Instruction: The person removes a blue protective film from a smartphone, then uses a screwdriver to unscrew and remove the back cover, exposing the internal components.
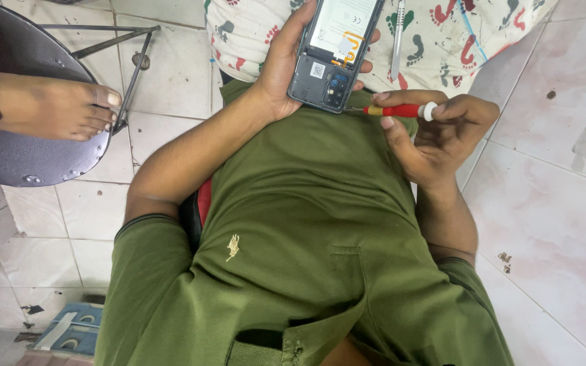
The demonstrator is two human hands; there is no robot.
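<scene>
The red screwdriver (396, 110) lay level, its long axis crosswise, tip pointing at the lower edge of the opened phone (334, 51). The right hand (435, 132) pinched its handle, white cap against fingers. The left hand (286, 61) clasped the phone, lengthwise away, above a footprint-patterned cloth (442, 34).

Left hand (285, 64) grips an opened dark grey smartphone (334, 51), back cover off. Right hand (435, 132) holds a red-handled, white-capped precision screwdriver (398, 110), tip at the phone's lower edge.
</scene>
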